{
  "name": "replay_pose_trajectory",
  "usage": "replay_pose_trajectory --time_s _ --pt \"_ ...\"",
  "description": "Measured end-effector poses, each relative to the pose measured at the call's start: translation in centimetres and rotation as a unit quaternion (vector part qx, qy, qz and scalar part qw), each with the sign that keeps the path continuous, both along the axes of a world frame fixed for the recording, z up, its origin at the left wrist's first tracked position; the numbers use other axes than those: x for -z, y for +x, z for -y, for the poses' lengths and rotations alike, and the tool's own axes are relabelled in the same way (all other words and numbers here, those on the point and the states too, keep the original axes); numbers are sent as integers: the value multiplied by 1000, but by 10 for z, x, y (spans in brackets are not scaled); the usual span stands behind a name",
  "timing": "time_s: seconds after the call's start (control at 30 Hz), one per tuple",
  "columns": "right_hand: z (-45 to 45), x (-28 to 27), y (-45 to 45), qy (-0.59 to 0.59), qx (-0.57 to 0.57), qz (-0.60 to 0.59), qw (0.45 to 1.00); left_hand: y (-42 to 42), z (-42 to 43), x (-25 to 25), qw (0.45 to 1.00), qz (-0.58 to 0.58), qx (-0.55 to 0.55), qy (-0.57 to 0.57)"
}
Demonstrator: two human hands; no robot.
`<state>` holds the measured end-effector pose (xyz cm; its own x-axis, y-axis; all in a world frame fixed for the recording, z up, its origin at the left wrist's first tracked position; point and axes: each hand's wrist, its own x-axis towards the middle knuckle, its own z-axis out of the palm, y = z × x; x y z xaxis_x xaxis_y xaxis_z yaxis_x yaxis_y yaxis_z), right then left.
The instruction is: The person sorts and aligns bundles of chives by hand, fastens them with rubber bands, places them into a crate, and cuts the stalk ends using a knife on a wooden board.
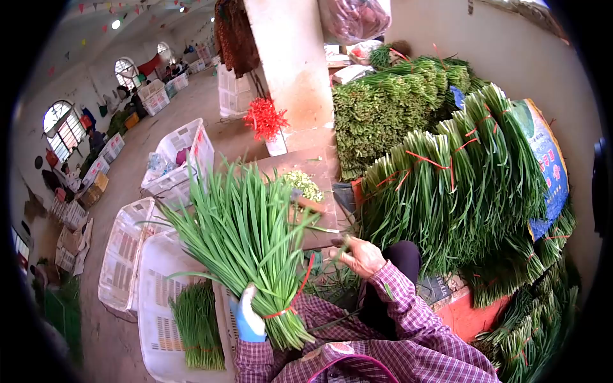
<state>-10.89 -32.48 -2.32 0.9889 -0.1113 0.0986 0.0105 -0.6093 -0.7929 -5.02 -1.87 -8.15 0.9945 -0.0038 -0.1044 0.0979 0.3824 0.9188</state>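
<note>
A large bunch of long green leaves [239, 223] lies over the lap, with a red tie [280, 313] round its lower part. My left hand [248, 317], in a white and blue covering, is wrapped round the bunch beside the tie. To the right of the bunch is my right hand [362, 256], bare, its fingers bent and pinched together near a thin leaf; what they hold is too small to make out. Beyond it, a board [313, 240] bears a tool with a wooden handle [309, 203] and a pile of chopped pale stalks [302, 185].
Tied green bunches [447, 172] are stacked at the right, with more behind. White crates [150, 300] stand at the left, one holding a tied bunch [196, 325]. Red ties [265, 119] hang by the pillar [290, 64]. People sit far off along the left wall.
</note>
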Motion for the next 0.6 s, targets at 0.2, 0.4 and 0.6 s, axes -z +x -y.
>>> replay_pose_trajectory --time_s 0.2,0.4,0.6 --pt "-76 45 3 519 -158 22 840 -23 49 -69 997 56 47 13" --pt "-101 3 20 531 54 88 841 -38 72 -66 992 59 93 57" --pt "-103 -4 19 504 71 88 856 -25 64 -64 998 43 42 10"
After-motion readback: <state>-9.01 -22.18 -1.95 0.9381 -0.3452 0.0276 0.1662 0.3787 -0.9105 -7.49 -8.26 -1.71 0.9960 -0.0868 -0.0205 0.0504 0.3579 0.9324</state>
